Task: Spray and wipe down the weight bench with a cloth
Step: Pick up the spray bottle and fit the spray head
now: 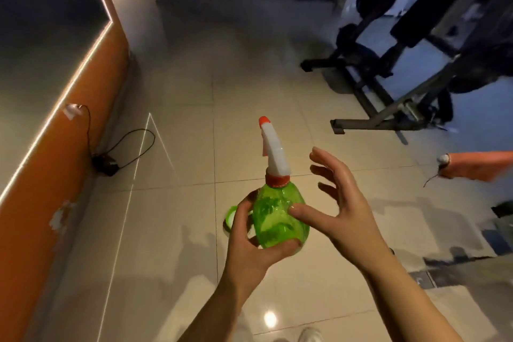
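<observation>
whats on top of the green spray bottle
On the green spray bottle sits an orange collar with a white trigger sprayer, tipped by an orange nozzle. The left hand covers the bottle's base; any liquid inside is unclear.

Black cable (130, 144) beside orange wall (69, 125)

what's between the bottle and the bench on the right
Nothing visible: only bare floor lies between the bottle, gripped by the left hand, and the bench. The right hand is open beside it.
</observation>
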Demonstrator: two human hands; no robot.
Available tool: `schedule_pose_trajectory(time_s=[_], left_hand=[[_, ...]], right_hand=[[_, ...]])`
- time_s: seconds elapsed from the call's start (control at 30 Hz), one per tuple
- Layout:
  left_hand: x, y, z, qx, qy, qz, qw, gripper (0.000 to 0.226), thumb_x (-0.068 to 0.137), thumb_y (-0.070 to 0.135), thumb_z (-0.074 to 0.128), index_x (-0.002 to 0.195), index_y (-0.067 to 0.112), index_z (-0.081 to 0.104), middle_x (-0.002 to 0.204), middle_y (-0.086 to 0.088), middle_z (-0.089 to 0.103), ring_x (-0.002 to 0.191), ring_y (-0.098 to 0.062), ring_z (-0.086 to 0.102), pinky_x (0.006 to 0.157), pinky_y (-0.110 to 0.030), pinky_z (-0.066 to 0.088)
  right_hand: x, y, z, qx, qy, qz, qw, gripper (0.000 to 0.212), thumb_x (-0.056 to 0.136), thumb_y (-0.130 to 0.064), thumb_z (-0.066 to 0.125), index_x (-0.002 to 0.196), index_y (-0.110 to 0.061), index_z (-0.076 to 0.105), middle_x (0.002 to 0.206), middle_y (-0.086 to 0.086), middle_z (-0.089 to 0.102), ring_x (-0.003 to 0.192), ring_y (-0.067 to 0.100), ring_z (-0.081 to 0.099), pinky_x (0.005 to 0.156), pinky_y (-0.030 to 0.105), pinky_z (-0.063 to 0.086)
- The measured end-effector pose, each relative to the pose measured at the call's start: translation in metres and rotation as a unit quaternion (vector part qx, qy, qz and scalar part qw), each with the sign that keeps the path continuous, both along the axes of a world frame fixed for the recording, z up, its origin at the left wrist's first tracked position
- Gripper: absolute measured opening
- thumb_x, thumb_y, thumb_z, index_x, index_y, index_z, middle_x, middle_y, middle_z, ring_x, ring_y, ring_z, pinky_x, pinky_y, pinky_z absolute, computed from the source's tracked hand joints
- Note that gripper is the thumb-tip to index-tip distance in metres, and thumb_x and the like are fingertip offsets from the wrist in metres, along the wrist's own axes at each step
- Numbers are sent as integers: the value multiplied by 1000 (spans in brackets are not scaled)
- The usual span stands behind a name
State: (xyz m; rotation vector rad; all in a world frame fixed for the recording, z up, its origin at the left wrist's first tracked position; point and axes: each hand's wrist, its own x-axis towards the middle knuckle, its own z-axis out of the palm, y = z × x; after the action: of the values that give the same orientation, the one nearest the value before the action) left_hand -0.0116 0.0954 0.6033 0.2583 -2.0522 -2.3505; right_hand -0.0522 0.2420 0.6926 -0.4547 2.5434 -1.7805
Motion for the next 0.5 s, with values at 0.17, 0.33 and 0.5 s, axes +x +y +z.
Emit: schedule_pose_trajectory(time_s=[0.17,0.33,0.5], left_hand=[[-9,29,10,50,-22,-127,990,96,42,29,90,129,32,49,125,5,60,117,-22,58,88,-44,56],[-23,77,18,28,-29,-236,971,92,48,20,89,129,29,47,122,7,62,115,-20,60,91,-45,54],[-37,149,24,-1,-30,-322,946,88,54,16,89,131,27,49,128,0,60,119,-26,58,96,-47,51]], right_hand=[[-4,46,1,-51,-74,-34,995,85,59,-58,75,136,-46,41,140,-25,45,126,-5,46,103,26,41],[-5,99,-1,-45,-95,-55,993,72,60,-53,81,126,-47,53,129,-19,54,120,7,55,99,34,48],[6,174,-2,-125,-111,-133,977,69,59,-36,81,122,-40,51,123,-21,55,105,1,61,73,20,55]])
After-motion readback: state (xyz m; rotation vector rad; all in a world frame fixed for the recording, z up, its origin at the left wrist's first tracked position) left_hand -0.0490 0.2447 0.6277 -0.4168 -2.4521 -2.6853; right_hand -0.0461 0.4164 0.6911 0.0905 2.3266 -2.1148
